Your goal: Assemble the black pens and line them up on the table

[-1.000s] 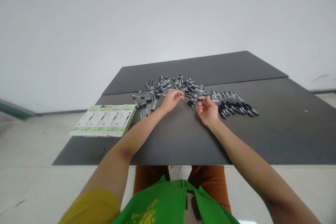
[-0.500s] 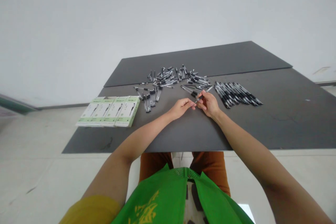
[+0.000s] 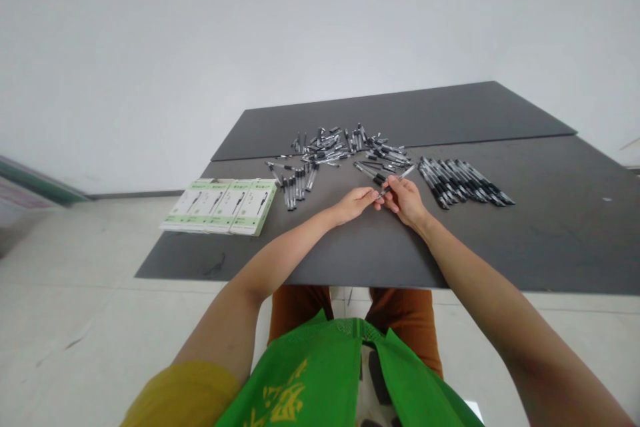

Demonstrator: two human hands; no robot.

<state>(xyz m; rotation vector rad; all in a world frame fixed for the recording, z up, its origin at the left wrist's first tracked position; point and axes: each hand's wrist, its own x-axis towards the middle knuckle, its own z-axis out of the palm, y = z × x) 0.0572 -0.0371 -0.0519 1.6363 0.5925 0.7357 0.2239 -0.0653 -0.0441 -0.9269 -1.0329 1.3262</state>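
Over the near middle of the dark table, my two hands meet around one slanted pen with a clear barrel point(image 3: 407, 171). My right hand point(image 3: 407, 201) is closed round it, the clear back end sticking out past the fingers. At the pen's dark front end, the fingers of my left hand point(image 3: 354, 205) are pinched together; any small part inside them is hidden. Just beyond my hands lie a couple of loose black-gripped pens point(image 3: 370, 172). To the right of my right hand, a row of assembled-looking pens point(image 3: 463, 181) lies side by side.
Toward the back is a loose heap of pen parts point(image 3: 325, 145), with several short clear-and-black pieces point(image 3: 295, 188) nearer and left. Green-and-white pen boxes point(image 3: 217, 205) lie at the table's left edge. The dark tabletop point(image 3: 565, 213) extends right; a wall stands behind it.
The view has shifted slightly, so the table and everything on it appears further right. My left fingertips have come closer onto the pen's front end; my right hand keeps its hold.
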